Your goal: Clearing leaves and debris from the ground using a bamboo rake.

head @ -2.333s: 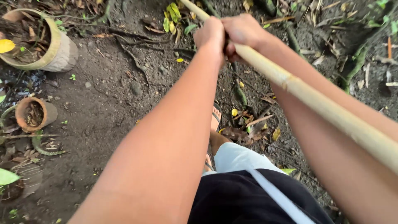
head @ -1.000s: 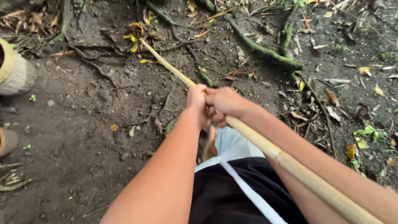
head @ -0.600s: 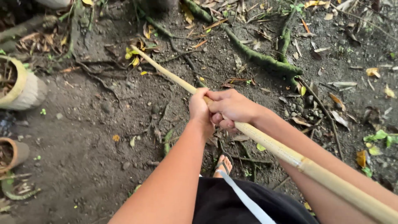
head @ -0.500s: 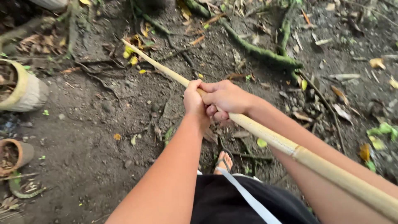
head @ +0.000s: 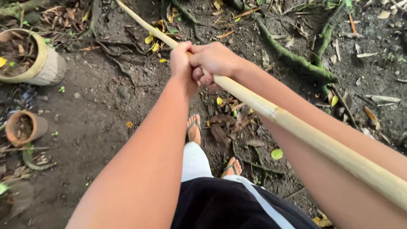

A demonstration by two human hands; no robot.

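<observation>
Dark bare soil (head: 97, 123), mossy roots (head: 296, 63), fallen leaves (head: 229, 127), two weathered pots (head: 38, 63).

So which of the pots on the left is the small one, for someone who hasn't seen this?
Start at the bare dark soil left of the long pale bamboo pole. Below the large pale cylindrical pot lies the small reddish-brown clay pot. It is smaller, darker and tipped on its side.

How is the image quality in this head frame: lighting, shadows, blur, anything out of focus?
Head view: soft, even daylight, no hard shadows or glare; both hands, left hand and right hand, on the bamboo pole look sharp; the near forearm at bottom is slightly soft; ground and the pale pot are clear.
</observation>
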